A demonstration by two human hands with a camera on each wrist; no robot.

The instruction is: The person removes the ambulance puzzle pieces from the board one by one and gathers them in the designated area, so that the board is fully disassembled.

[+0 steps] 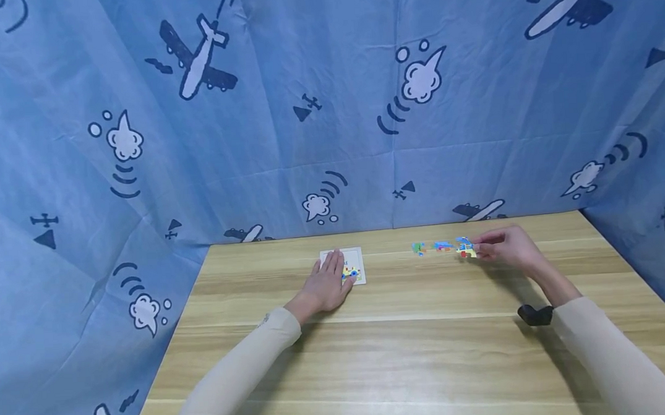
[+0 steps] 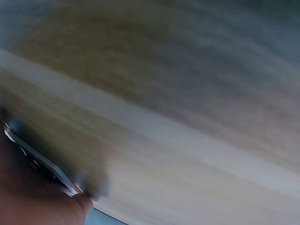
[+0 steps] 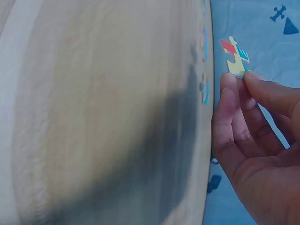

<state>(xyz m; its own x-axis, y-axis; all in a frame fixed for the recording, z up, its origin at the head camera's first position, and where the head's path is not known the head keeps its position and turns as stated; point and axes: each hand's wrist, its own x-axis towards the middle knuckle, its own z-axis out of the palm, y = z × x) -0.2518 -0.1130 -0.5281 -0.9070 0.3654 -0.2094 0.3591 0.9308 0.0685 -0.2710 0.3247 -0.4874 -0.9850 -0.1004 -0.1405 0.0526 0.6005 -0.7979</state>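
My left hand [image 1: 326,288] lies on a white square puzzle board [image 1: 359,256], fingers straight and hiding much of it. A yellow picture with blue wheels shows beside the fingers. In the left wrist view, the thumb [image 2: 61,211] sits at the edge of the thin board [image 2: 40,159]. My right hand [image 1: 509,247] pinches a yellow jigsaw puzzle piece [image 3: 236,64] with red and blue marks between thumb and fingertips, raised over the table. Just left of that hand are more pieces: a blue and pink piece [image 1: 442,246] and a green piece [image 1: 418,248].
The wood-grain table [image 1: 394,353] ends at a blue curtain [image 1: 354,188] printed with planes, which hangs along the back and sides. A black band [image 1: 535,315] sits at the right wrist.
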